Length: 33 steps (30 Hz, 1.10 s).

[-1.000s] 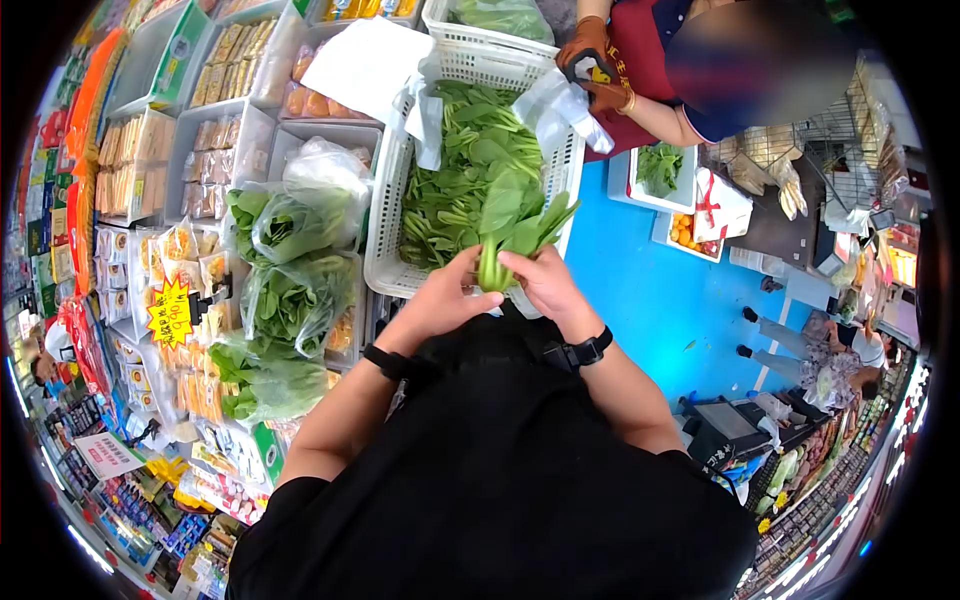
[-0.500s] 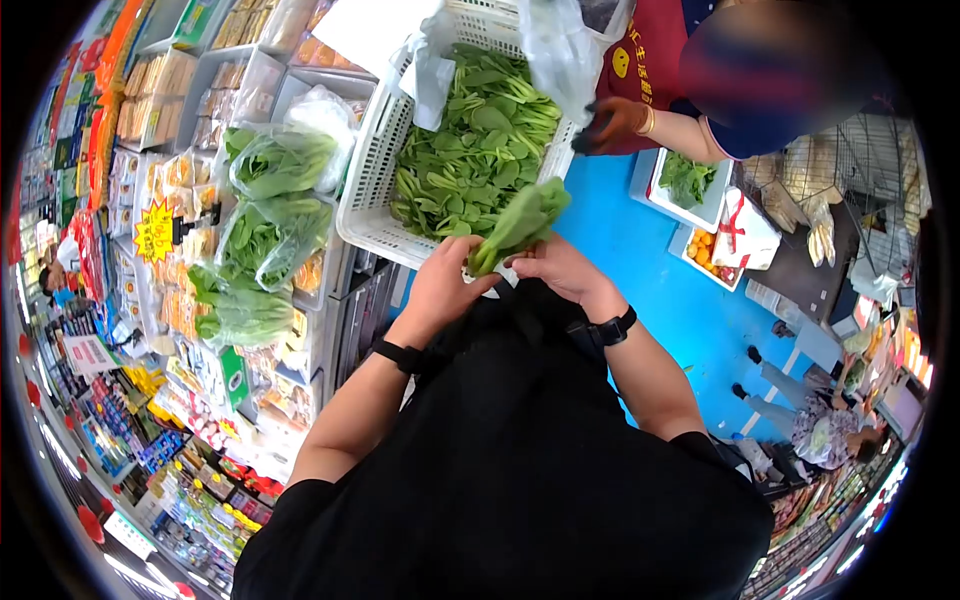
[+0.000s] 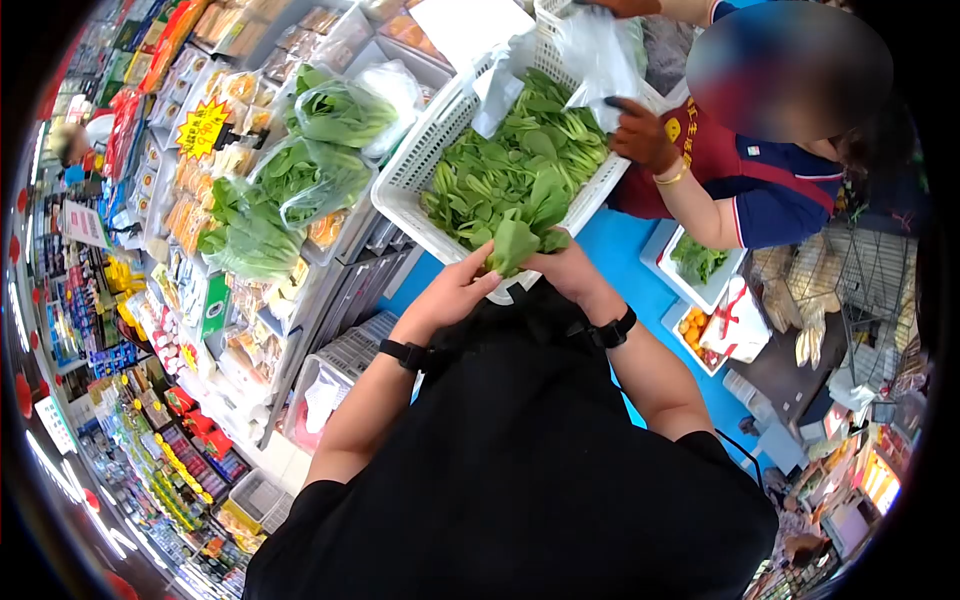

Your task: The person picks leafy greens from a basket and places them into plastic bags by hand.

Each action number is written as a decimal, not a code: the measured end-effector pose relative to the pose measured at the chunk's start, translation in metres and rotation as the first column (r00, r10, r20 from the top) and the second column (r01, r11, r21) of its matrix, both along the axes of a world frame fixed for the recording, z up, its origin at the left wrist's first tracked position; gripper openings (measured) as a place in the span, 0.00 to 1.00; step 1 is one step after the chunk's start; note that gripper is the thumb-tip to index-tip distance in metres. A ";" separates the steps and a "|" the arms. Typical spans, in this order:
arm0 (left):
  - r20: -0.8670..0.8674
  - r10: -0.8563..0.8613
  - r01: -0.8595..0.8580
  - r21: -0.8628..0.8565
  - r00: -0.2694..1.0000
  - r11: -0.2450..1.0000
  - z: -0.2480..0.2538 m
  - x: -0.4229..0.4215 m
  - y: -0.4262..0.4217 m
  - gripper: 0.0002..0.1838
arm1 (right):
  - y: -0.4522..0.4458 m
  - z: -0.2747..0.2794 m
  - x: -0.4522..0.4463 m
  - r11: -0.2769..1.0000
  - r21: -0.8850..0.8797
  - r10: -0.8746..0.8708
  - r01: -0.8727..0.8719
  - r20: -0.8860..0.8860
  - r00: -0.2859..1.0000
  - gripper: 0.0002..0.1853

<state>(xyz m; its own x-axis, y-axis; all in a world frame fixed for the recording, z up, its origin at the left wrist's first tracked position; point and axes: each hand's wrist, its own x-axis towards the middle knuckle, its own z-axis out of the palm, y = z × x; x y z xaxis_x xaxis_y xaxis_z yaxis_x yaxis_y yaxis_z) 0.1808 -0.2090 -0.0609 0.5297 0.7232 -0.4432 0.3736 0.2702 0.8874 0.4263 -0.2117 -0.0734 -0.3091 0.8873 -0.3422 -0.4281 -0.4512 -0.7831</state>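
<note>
Green and broad-leaved, the small bunch sits between our two hands, just over the near edge of the white plastic crate. Our left hand has its fingers drawn in narrow at the lower end of the bunch, and our right hand closes on it from the other side; how the fingertips meet underneath, we cannot tell. The leaves point away from us, toward the loose greens heaped in the crate.

We judge the bunch light, its leaves limp and easily creased or torn, its stalks firmer but likely to snap if bent hard. Moisture could make the stalks slide, so we would take hold low, where they gather, with a light pinch and no squeeze on the leaves.

Across the crate, a co-worker's gloved hand is beside a thin clear plastic bag, apart from our own hands. To our left, bagged greens lie over packaged goods on the display.
</note>
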 end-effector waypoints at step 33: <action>-0.212 0.076 0.007 0.366 0.974 0.931 0.038 0.002 0.005 0.35 | -0.014 0.028 0.033 0.960 -0.143 0.230 -0.243 -0.100 0.968 0.36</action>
